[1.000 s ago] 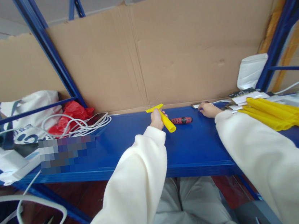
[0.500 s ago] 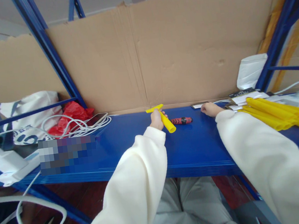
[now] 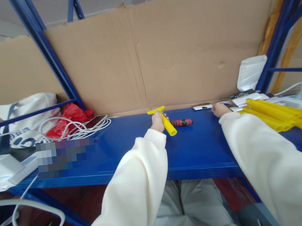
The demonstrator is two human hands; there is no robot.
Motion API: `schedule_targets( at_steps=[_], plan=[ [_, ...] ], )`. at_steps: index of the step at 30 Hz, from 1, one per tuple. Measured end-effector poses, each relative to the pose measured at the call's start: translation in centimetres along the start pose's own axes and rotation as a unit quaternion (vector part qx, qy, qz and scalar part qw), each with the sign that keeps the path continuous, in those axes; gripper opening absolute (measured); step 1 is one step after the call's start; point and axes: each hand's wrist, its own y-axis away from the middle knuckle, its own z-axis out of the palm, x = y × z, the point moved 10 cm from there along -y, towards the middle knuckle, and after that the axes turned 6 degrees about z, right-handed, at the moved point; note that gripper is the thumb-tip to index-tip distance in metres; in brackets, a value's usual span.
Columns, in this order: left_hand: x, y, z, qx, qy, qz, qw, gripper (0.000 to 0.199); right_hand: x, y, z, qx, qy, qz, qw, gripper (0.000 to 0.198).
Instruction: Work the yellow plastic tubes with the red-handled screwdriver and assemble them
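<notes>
My left hand [image 3: 157, 121] is closed around a yellow T-shaped scraper [image 3: 170, 126], its round hollow handle angled toward me and its flat crossbar at the far end. Just right of it, a screwdriver [image 3: 183, 122] with a red and black handle lies on the blue table [image 3: 199, 147]. My right hand [image 3: 219, 110] is over the table near the back, fingers curled; what they hold, if anything, is hidden. Beside its fingertips lies a small black and white packet [image 3: 202, 107]. To its right are several yellow scrapers [image 3: 285, 113] in a pile and black and white packets [image 3: 248, 97].
A cardboard wall [image 3: 187, 50] closes off the back between blue metal posts [image 3: 47, 52]. At left lie a white bag [image 3: 30, 116], a red plastic bag [image 3: 75, 115], coiled white cables [image 3: 97, 127] and a power strip [image 3: 15, 171]. A white pouch [image 3: 251, 73] leans at back right.
My right hand has moved slightly right, away from the small packet and toward the packets by the pile. The left hand and its scraper have barely moved.
</notes>
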Motion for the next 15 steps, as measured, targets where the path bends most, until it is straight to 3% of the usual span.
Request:
schedule_targets(
  at_steps=[12,15],
  plan=[
    [-0.3,-0.1,0.0,0.000,0.012,-0.005,1.000,0.017,0.3,-1.1,0.4,0.005,-0.028,-0.005,1.000,0.032],
    [-0.2,-0.2,0.0,0.000,0.018,-0.003,1.000,0.017,0.2,-1.2,0.1,0.034,-0.052,-0.023,0.998,0.035]
  ],
)
